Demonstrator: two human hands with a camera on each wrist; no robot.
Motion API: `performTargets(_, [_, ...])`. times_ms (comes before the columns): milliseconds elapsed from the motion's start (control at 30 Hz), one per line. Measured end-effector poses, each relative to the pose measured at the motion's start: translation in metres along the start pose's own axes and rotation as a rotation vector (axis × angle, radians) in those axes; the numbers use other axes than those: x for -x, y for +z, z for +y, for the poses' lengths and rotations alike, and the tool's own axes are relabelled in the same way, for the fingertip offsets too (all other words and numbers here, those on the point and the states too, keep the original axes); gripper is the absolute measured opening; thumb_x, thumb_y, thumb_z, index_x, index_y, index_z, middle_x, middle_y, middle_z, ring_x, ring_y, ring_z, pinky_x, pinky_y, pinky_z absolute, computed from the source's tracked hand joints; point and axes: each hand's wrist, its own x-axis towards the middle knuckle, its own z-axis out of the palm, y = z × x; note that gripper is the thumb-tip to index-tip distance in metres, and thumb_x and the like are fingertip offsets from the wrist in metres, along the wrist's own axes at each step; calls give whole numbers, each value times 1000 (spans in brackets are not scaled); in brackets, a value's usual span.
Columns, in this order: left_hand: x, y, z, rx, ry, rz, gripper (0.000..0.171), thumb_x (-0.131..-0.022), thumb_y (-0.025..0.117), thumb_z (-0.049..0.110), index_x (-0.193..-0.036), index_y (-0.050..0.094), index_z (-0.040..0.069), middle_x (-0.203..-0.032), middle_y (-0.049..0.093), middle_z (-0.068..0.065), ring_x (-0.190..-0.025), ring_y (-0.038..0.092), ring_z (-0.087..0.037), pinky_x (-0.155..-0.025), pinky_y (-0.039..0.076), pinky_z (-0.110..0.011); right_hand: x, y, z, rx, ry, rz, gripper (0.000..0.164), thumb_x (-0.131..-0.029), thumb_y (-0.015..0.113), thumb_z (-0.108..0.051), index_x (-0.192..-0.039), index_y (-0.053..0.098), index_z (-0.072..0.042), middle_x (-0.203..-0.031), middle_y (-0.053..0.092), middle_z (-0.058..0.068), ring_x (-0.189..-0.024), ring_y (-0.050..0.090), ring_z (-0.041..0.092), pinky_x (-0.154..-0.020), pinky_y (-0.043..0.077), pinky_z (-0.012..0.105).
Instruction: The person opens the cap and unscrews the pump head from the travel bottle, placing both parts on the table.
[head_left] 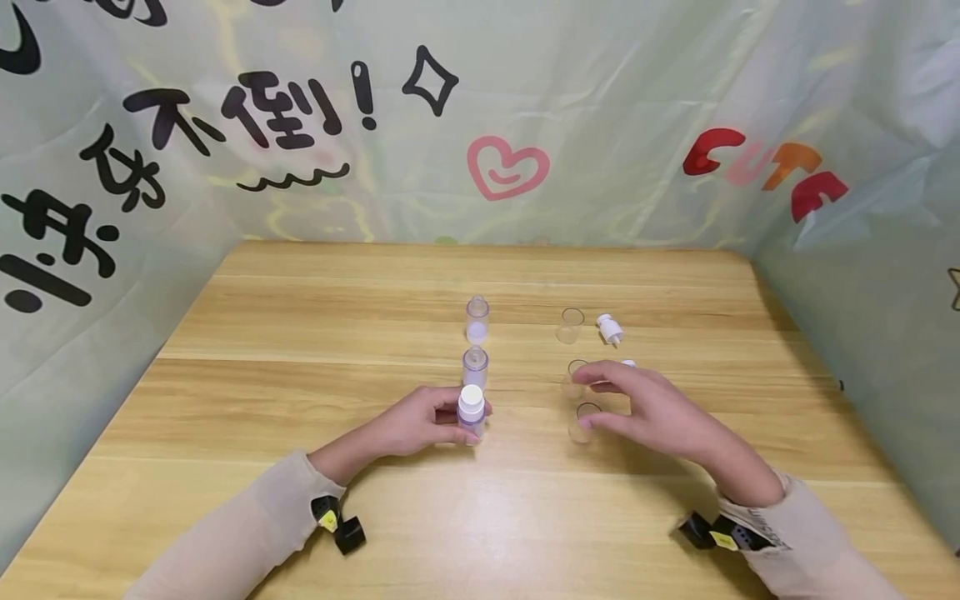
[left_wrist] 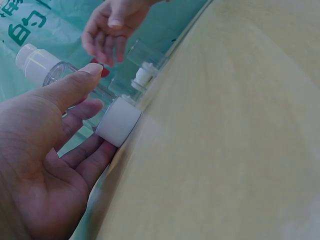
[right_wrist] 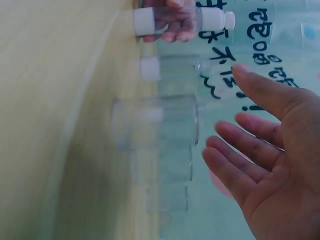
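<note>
My left hand (head_left: 420,422) holds a small clear bottle (head_left: 471,421) with a white pump top (head_left: 471,400) between thumb and fingers. In the left wrist view its white base (left_wrist: 119,121) is down near the tabletop, and the bottle stands roughly upright. Behind it are two more clear bottles, a nearer one (head_left: 475,367) and a farther one (head_left: 477,321), both without pump tops. Over to the right, my right hand (head_left: 648,408) hovers with fingers spread beside the nearest clear cap (head_left: 580,431). Nothing is in its grasp in the right wrist view.
Two more clear caps, a middle one (head_left: 572,385) and a far one (head_left: 568,332), stand in a row. A loose white pump top (head_left: 610,330) lies at the back right. Another white piece (head_left: 628,363) is mostly hidden by my right hand. Printed cloth (head_left: 600,167) surrounds the wooden table (head_left: 337,317).
</note>
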Motion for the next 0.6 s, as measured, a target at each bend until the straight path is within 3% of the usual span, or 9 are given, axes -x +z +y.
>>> performTargets(267, [0,0,0,-2,6,5,36,-87,75,15,-121,65,6,-113,70,-5,-106,65,-14,-93,52,-29,-22,9,-26,68,-85,56,54,-83,80,-26,-129,59,-8,-128,62,3,-108,65,23,-92,54,36])
performTargets(600, [1,0,0,13,20,-1,36,-87,75,13,-121,64,5,-114,69,-8,-106,65,-14,-93,52,-29,-41,27,-39,157,-201,82,63,-84,78,-36,-135,54,-8,-129,60,4,-111,61,20,-94,53,38])
